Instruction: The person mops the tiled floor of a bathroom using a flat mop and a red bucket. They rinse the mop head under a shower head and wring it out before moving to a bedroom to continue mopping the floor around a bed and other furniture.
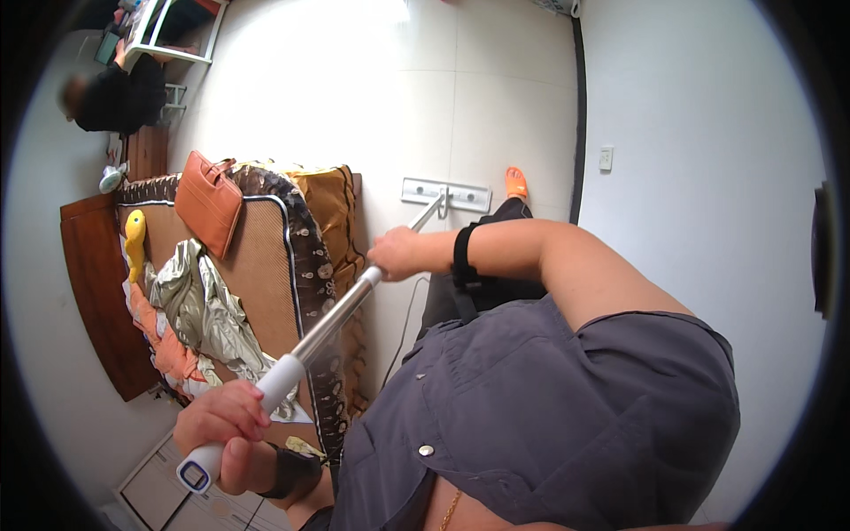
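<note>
A flat mop with a metal pole (335,320) slants across the view from lower left to upper middle. My left hand (222,435) is closed around the white handle near its top end. Farther down the pole, my right hand (398,253) grips it, the arm reaching across from the right. The flat rectangular mop head (446,194) rests on the pale tiled floor, just left of my foot in an orange slipper (515,184). Whatever pad lies under the mop head is hidden.
Left stands a bed with a woven mat (265,259), a brown leather bag (209,202), a shiny crumpled cloth (199,312) and a yellow plush toy (135,245). A person (119,96) sits by a white-framed table (176,52). A cable crosses the floor; a white wall (690,199) rises right.
</note>
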`<state>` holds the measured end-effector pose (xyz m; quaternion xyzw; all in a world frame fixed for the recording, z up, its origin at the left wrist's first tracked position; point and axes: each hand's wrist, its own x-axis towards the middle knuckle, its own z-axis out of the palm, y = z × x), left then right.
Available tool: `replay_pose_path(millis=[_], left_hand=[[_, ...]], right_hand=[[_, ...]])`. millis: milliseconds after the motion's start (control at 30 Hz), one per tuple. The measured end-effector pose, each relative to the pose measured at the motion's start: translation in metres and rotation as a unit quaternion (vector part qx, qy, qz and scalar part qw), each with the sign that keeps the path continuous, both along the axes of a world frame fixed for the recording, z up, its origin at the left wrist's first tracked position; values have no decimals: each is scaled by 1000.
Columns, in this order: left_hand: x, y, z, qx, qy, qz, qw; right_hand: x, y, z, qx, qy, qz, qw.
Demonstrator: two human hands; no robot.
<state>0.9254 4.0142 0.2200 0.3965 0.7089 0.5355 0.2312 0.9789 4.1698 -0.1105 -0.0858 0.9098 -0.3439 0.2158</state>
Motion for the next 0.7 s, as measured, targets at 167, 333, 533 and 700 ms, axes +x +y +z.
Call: replay_pose_path(millis=[167, 333, 533, 700], left_hand=[[13, -24, -5, 37, 16, 11, 999], [25, 9, -23, 46, 54, 55, 996], [39, 65, -51, 82, 53, 94, 991], [32, 114, -33, 101, 93, 88, 987]], right_hand=[[9, -7, 1, -18, 81, 25, 996], [-3, 41, -5, -17, 45, -29, 998], [-22, 114, -28, 12, 82, -33, 996], [-21, 173, 5, -11, 76, -51, 996]])
